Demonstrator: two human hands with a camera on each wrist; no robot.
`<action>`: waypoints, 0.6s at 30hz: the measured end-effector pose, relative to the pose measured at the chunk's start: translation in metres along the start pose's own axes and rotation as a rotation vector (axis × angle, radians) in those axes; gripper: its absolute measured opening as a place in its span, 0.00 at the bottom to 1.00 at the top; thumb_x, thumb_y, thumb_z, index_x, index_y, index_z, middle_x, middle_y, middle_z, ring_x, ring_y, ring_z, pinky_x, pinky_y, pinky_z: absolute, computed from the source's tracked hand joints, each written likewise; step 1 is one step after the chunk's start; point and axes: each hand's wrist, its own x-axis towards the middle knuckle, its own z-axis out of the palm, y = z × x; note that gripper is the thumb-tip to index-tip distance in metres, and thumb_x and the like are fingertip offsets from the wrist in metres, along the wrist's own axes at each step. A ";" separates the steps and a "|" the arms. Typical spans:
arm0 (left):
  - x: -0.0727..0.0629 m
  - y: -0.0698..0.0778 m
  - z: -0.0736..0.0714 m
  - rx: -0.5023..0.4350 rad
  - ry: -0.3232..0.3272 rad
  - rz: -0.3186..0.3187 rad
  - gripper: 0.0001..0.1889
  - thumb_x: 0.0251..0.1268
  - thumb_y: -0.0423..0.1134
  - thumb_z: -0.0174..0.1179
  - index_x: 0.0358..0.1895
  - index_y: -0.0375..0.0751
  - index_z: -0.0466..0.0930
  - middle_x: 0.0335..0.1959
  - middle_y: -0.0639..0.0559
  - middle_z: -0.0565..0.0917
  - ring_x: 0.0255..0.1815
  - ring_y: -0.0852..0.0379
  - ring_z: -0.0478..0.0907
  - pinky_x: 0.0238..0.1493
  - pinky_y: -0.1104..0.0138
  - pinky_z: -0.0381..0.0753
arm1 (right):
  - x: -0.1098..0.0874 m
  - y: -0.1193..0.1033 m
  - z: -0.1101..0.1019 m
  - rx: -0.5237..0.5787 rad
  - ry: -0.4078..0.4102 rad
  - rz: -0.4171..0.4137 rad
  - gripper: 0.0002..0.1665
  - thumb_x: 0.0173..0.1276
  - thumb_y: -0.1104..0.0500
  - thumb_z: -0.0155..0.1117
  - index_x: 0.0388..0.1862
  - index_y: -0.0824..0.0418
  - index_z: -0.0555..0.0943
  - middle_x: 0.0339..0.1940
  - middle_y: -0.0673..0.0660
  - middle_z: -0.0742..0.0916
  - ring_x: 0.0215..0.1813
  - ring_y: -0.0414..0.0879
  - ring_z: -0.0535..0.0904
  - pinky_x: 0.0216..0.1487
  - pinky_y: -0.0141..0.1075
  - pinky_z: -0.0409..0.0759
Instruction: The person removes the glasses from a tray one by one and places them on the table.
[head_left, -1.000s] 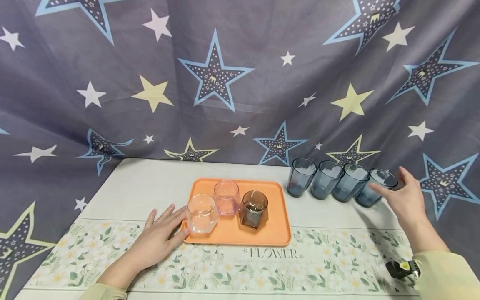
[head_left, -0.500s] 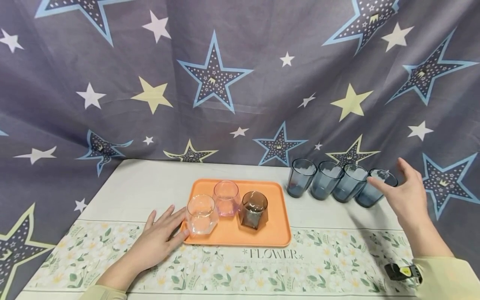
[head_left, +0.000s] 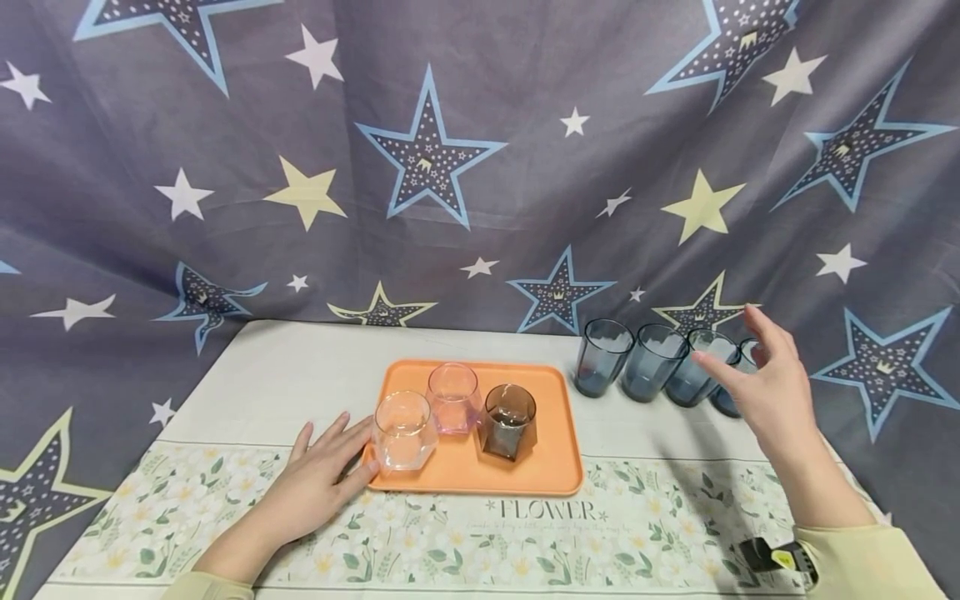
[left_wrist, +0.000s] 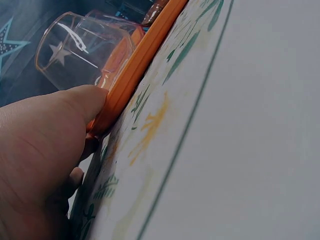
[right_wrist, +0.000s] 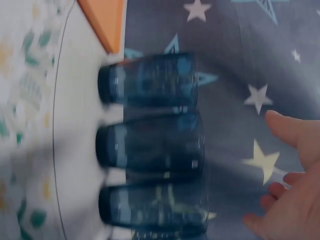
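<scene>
My left hand (head_left: 318, 483) lies at the left side of an orange tray (head_left: 551, 467), fingers spread and thumb touching its rim near the front corner. A clear glass (head_left: 403, 429) stands on the tray close to those fingertips, beside a pink glass (head_left: 453, 404) and a brown glass (head_left: 508, 429). To the right, several blue glasses (head_left: 600, 367) stand upright in a row. Over the row's right end hovers my right hand (head_left: 772, 400), thumb and fingers apart and holding nothing. It partly hides the rightmost glass (head_left: 726, 403).
A white cloth with a printed flower band (head_left: 637, 508) covers the table. Behind it hangs a dark curtain (head_left: 480, 192) with stars, close to the blue glasses. A black device (head_left: 776, 557) is strapped at the right wrist.
My right hand has moved left, from around the rightmost blue glass to over the two at the right end. That glass stays in place; my left hand and the tray have not moved.
</scene>
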 end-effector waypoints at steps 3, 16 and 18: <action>0.000 0.000 0.000 0.000 -0.004 -0.005 0.36 0.86 0.62 0.58 0.84 0.43 0.71 0.85 0.48 0.70 0.88 0.32 0.56 0.83 0.29 0.33 | -0.005 -0.012 0.009 0.023 -0.010 -0.030 0.61 0.76 0.49 0.80 0.95 0.51 0.52 0.90 0.61 0.61 0.88 0.64 0.58 0.86 0.56 0.61; 0.000 -0.001 0.005 0.000 0.012 0.005 0.36 0.86 0.62 0.58 0.84 0.43 0.72 0.84 0.47 0.71 0.88 0.31 0.56 0.82 0.27 0.34 | -0.011 -0.036 0.043 0.180 -0.070 -0.117 0.60 0.73 0.58 0.82 0.94 0.53 0.56 0.87 0.62 0.67 0.86 0.61 0.62 0.86 0.51 0.61; 0.000 -0.001 0.006 0.004 0.016 0.008 0.36 0.86 0.61 0.58 0.84 0.43 0.72 0.84 0.47 0.71 0.88 0.31 0.56 0.82 0.27 0.35 | -0.011 -0.037 0.048 0.197 -0.077 -0.120 0.60 0.73 0.59 0.82 0.94 0.53 0.56 0.87 0.61 0.67 0.87 0.60 0.62 0.86 0.51 0.62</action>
